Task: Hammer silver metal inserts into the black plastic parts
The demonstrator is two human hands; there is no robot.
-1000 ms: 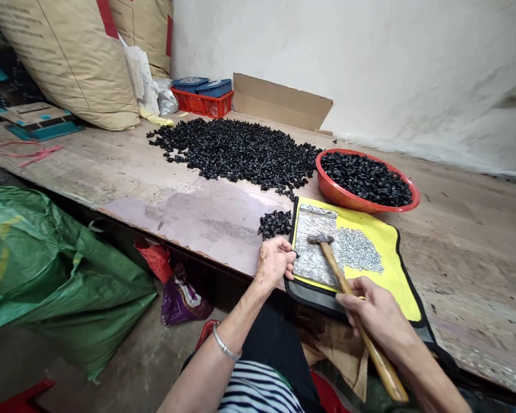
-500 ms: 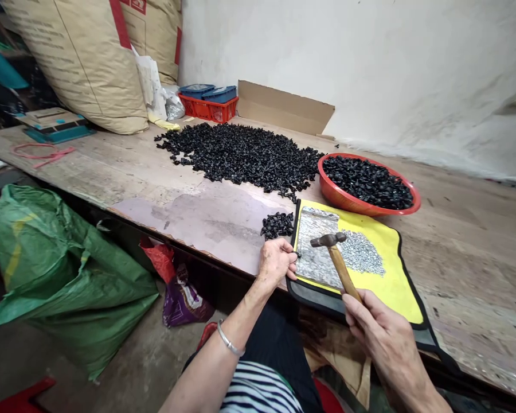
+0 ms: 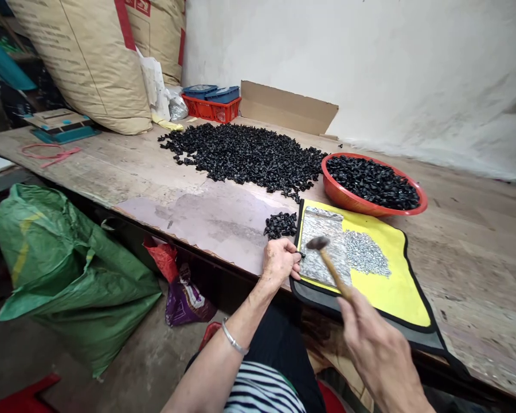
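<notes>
Over at the far left, a green woven sack [image 3: 64, 287] slumps below the wooden bench [image 3: 477, 269], and big paper sacks [image 3: 86, 63] stand at the bench's back. Across the bench top spreads a wide pile of black pieces [image 3: 241, 160], with a small heap of the same pieces [image 3: 280, 225] nearer the person. Just below that heap, the left hand [image 3: 279, 263] rests at the bench edge, its fingers [image 3: 289, 248] pressed together and pinching a small black piece [image 3: 301, 254] beside a grey metal plate [image 3: 322, 223]. That plate lies on a yellow mat [image 3: 406, 298] with a black border. A hammer [image 3: 333, 267] sits over the plate, its head blurred, so whether it touches the plate is hard to say. The right hand [image 3: 380, 358] grips the handle, with its fingers [image 3: 348, 312] curled around it, though blur hides the exact hold. To the right lies a pile of tiny silver bits [image 3: 366, 253], and behind it a red bowl [image 3: 344, 198] holds more black pieces.
</notes>
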